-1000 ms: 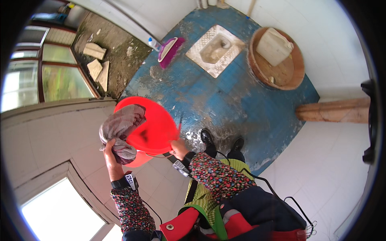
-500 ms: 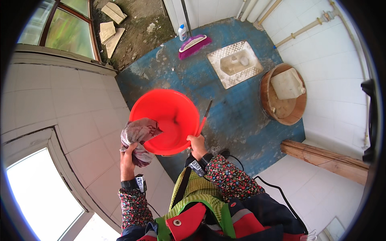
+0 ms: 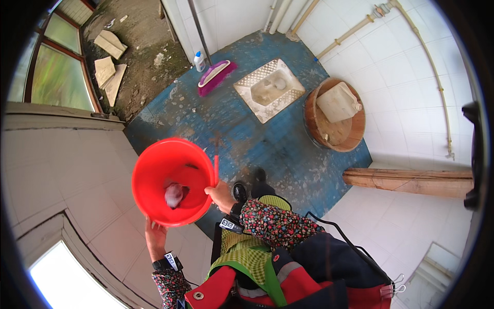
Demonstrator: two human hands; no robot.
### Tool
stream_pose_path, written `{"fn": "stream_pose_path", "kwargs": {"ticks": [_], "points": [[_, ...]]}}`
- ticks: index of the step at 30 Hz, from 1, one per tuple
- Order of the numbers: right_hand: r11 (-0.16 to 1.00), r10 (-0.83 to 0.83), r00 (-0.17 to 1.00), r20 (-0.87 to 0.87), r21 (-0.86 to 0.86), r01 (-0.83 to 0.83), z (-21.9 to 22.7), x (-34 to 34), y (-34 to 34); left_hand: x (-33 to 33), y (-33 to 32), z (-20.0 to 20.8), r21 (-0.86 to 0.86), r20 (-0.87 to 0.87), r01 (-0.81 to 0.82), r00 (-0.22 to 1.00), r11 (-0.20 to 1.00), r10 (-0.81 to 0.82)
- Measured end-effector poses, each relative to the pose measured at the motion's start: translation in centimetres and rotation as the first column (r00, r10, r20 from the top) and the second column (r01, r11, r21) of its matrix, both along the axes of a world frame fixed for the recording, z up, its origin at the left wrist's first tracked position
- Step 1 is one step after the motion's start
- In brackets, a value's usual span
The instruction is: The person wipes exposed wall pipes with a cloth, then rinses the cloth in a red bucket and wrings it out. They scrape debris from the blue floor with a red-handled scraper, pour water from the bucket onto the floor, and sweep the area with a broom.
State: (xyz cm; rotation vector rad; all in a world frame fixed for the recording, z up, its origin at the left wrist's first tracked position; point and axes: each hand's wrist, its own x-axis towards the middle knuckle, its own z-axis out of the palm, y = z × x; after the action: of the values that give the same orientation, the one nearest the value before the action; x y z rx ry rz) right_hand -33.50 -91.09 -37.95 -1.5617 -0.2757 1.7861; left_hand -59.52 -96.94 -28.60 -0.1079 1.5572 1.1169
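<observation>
A red plastic bucket [image 3: 149, 175] is held tilted in front of me, its mouth facing up at me. Inside it, near the bottom, lies a crumpled pale and dark-red cloth [image 3: 174, 195]. My right hand [image 3: 221, 196] is closed on the bucket's right rim. That same hand also holds a slim red-handled tool [image 3: 216, 167] pointing away from me; its kind is unclear. My left hand [image 3: 155, 238] is open just below the near-left rim, its fingers stretched up at the bucket's edge. Whether the fingertips press on the bucket cannot be made out.
A purple broom [image 3: 217, 78] and white bottle [image 3: 199, 62] stand by the far wall. Beyond is a squat toilet [image 3: 247, 98] set in the blue floor. At right are a wooden tub [image 3: 310, 116] holding a plastic jug [image 3: 337, 103], and a wooden beam [image 3: 406, 180].
The cloth has left my left hand and now lies inside the bucket. The bucket and my right hand have shifted left and nearer. My view has turned a little.
</observation>
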Motion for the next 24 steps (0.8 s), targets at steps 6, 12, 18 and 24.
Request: {"fn": "stream_pose_path", "kwargs": {"ticks": [6, 12, 18, 24], "points": [[0.954, 0.232, 0.962, 0.145, 0.159, -0.254, -0.4, -1.4, 4.1, -1.9, 0.6, -3.9, -0.067, -0.031, 0.253, 0.966, 0.965, -0.256], [0.869, 0.308, 0.947, 0.094, 0.378, -0.32, -4.1, -3.0, 11.1, -4.0, 2.9, -7.0, -0.217, 0.061, 0.073, 0.996, 0.974, -0.061], [0.688, 0.626, 0.729, 0.276, 0.243, -0.683, -5.6, -2.3, 21.0, -4.6, 12.8, -5.4, -0.22, -0.107, 0.032, 0.993, 0.975, -0.057], [0.822, 0.548, 0.807, 0.218, 0.038, -0.568, -6.4, 0.5, 30.1, -5.1, 25.3, -6.5, -0.2, -0.23, 0.005, 0.972, 0.98, -0.052]]}}
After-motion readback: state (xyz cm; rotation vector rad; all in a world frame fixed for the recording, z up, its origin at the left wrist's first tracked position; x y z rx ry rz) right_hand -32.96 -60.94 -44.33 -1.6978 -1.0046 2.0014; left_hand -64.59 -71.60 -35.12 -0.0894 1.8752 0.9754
